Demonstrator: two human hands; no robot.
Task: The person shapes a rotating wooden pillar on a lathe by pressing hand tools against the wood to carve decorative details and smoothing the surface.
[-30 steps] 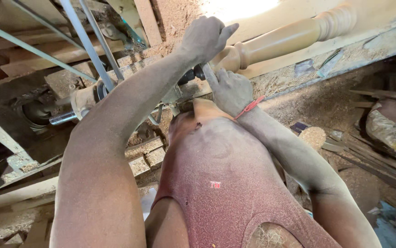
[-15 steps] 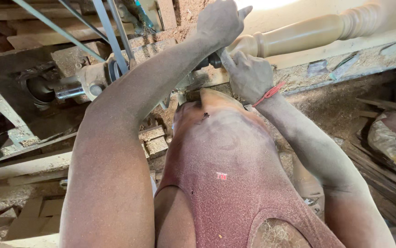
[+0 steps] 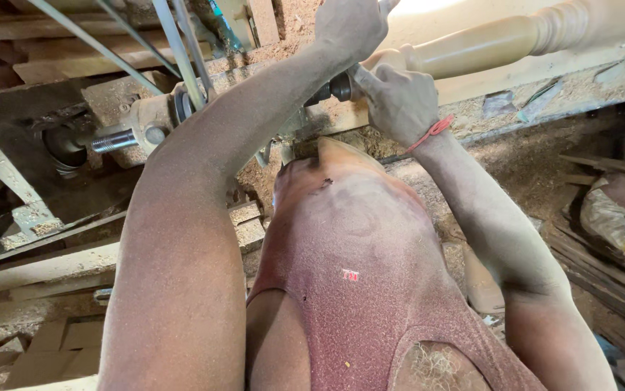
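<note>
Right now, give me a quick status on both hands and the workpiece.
Left hand on top of the turned wooden spindle. Right hand closed near its dark end fitting. Grip contents unclear. Nothing blocking.

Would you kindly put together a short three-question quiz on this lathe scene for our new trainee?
1. True or false: the turned wooden spindle lies across the lathe.
2. Which wrist wears the red string? A) left B) right
3. Fill in: the shirt and arms are dusted with fine ____.

Key: 1 true. 2 B; it is below the right hand, while the left hand reaches further up. 3 sawdust.
</note>
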